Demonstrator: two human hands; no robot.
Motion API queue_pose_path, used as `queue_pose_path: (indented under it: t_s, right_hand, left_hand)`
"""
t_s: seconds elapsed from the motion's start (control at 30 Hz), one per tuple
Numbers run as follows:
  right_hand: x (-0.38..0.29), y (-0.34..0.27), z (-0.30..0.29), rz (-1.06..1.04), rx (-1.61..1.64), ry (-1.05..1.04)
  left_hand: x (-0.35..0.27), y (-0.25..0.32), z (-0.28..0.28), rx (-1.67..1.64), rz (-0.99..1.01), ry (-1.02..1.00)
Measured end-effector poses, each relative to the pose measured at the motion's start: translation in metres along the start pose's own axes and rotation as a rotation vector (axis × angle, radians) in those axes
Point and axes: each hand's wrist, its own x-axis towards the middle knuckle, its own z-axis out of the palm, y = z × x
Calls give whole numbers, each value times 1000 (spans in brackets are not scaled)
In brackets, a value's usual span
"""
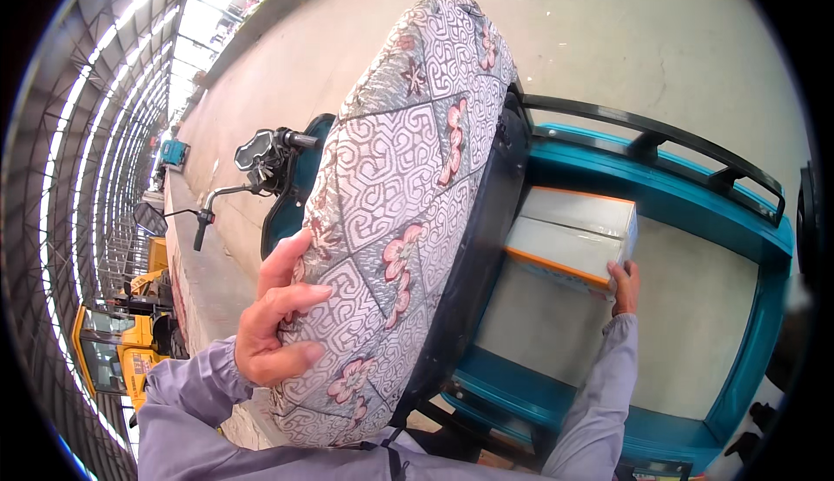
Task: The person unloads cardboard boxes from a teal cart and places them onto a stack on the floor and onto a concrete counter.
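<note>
My left hand (277,325) is over the front edge of a padded seat (391,162) in patterned floral fabric. Its fingers are spread and curved, holding nothing; whether the fingertips press on the cover I cannot tell. At the right, my right hand (625,285) grips the near corner of a white and orange cardboard box (567,233), thumb on top and fingers along the side. Clear tape runs along the box's top seam. The box is inside the teal cargo bed (736,377) of a three-wheeled vehicle, close behind the seat.
A black metal rail (606,113) runs along the bed's far side. Beyond the seat are handlebars (225,194) with a mirror (151,218). A yellow construction vehicle (120,344) stands at the left under a steel-framed roof. Concrete floor (619,32) extends past the vehicle.
</note>
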Motion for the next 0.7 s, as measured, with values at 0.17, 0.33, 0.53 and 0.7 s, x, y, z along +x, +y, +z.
queue_pose_path:
  t_s: [0.17, 0.33, 0.53, 0.7]
  right_hand:
    - [-51, -40, -32, 163, -11, -16]
    - [-112, -83, -51, 195, 76, 143]
    - [-186, -128, -71, -7, 402, 148]
    - [-278, -165, -69, -155, 613, 205]
  left_hand:
    - [4, 3, 1, 14, 52, -15]
    - [0, -2, 0, 51, 85, 11]
    - [0, 5, -3, -6, 73, 41]
    - [1, 11, -2, -41, 85, 48]
